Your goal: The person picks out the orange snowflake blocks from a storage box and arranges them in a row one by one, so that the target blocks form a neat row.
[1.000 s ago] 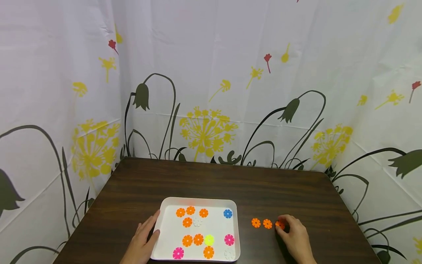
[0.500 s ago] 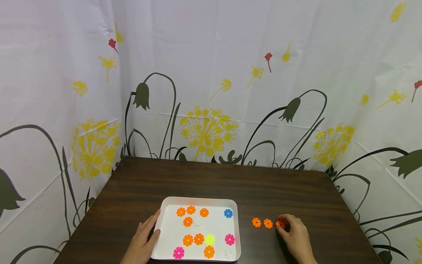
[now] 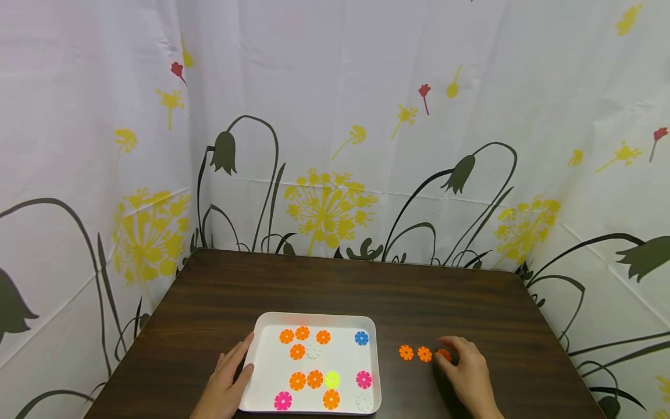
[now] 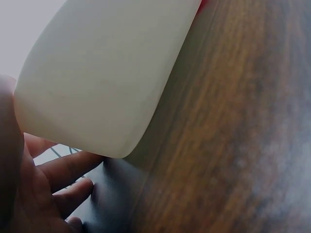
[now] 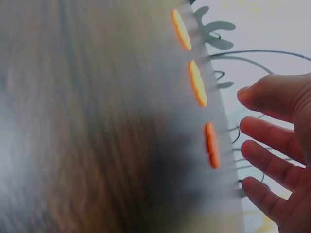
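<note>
My left hand [image 3: 222,381] rests along the left side of a white tray [image 3: 269,361], its fingers extended and thumb touching the wall. The tray's outer wall [image 4: 97,87] fills much of the left wrist view. Notched plastic discs lie in the tray: several orange, two pink, one blue [image 3: 362,338], one yellow [image 3: 332,380] and two white. To the tray's right, three orange discs lie in a row on the table. My right hand [image 3: 468,372] hovers over the rightmost orange disc [image 5: 212,145], partly hiding it in the head view; its fingers are spread and hold nothing.
The dark wood table [image 3: 324,285] extends behind and around the tray. A white curtain [image 3: 335,87] with printed flowers hangs behind and at both sides. The other two orange discs, one in the middle [image 3: 424,354] and one nearest the tray [image 3: 406,352], lie flat and apart.
My right hand's thumb and fingers have spread, letting go of the rightmost orange disc, which stays in the row. My left hand and the tray have not moved.
</note>
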A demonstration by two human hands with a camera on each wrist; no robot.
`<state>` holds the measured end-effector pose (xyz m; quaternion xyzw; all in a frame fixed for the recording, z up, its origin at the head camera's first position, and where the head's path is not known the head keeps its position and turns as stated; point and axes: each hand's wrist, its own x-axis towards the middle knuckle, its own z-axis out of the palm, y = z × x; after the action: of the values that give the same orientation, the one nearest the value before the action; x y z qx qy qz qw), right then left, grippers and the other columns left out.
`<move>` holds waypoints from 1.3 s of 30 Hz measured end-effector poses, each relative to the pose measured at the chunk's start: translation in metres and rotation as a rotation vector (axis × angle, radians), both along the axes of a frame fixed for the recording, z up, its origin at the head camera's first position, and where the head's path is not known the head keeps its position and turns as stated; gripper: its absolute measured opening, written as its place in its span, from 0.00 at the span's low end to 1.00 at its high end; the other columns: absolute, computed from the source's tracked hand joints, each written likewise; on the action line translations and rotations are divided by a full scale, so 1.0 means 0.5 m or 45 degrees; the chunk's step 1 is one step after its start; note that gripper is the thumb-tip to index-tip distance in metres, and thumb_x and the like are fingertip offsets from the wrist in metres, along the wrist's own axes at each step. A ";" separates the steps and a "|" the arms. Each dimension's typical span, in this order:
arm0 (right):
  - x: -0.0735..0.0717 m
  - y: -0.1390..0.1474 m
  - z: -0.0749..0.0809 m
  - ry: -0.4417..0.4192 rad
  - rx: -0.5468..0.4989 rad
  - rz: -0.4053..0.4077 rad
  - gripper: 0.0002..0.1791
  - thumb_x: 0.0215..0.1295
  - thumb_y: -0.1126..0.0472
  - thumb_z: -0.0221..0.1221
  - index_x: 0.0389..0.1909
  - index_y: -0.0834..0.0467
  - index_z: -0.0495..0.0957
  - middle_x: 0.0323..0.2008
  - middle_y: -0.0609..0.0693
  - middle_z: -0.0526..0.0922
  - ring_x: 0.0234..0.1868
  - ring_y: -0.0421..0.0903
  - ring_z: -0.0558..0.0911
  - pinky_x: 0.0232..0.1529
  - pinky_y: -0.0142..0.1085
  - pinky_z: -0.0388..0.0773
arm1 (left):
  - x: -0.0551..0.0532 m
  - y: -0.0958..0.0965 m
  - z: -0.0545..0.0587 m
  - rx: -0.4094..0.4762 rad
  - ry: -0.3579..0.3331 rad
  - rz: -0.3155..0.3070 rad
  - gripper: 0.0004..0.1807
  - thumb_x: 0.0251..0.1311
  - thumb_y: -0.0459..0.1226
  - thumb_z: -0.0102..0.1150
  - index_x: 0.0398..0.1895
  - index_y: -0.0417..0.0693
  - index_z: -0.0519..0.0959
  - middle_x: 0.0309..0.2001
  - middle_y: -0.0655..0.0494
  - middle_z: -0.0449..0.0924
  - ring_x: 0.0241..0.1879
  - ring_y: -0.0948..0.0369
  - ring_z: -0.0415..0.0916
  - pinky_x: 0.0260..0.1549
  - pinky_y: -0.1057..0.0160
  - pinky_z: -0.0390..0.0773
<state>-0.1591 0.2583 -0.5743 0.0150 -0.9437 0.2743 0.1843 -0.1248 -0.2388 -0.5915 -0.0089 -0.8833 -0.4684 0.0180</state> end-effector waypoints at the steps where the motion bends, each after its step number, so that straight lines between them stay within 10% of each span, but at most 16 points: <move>1: -0.001 -0.004 0.000 0.050 0.001 0.011 0.18 0.55 0.66 0.79 0.47 0.56 0.88 0.42 0.48 0.90 0.42 0.48 0.85 0.41 0.44 0.84 | 0.000 -0.001 0.000 -0.002 -0.002 0.002 0.34 0.75 0.35 0.57 0.82 0.50 0.64 0.78 0.34 0.65 0.78 0.30 0.57 0.74 0.21 0.43; 17: -0.027 -0.117 0.023 0.337 -0.020 0.275 0.23 0.44 0.70 0.82 0.44 0.55 0.89 0.41 0.43 0.90 0.43 0.42 0.84 0.41 0.40 0.86 | 0.006 -0.009 0.003 0.013 0.016 0.004 0.33 0.75 0.35 0.57 0.82 0.49 0.64 0.78 0.33 0.65 0.78 0.29 0.57 0.73 0.20 0.43; 39: -0.049 -0.238 0.063 0.250 -0.021 0.428 0.20 0.50 0.65 0.81 0.44 0.49 0.88 0.42 0.43 0.90 0.45 0.39 0.82 0.48 0.42 0.86 | 0.004 0.000 -0.004 0.034 0.061 0.001 0.34 0.75 0.33 0.57 0.82 0.51 0.65 0.77 0.34 0.67 0.77 0.29 0.58 0.73 0.20 0.43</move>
<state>-0.1838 0.1392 -0.5430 0.1974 -0.9032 0.3060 0.2271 -0.1229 -0.2386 -0.5932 -0.0197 -0.8763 -0.4797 0.0395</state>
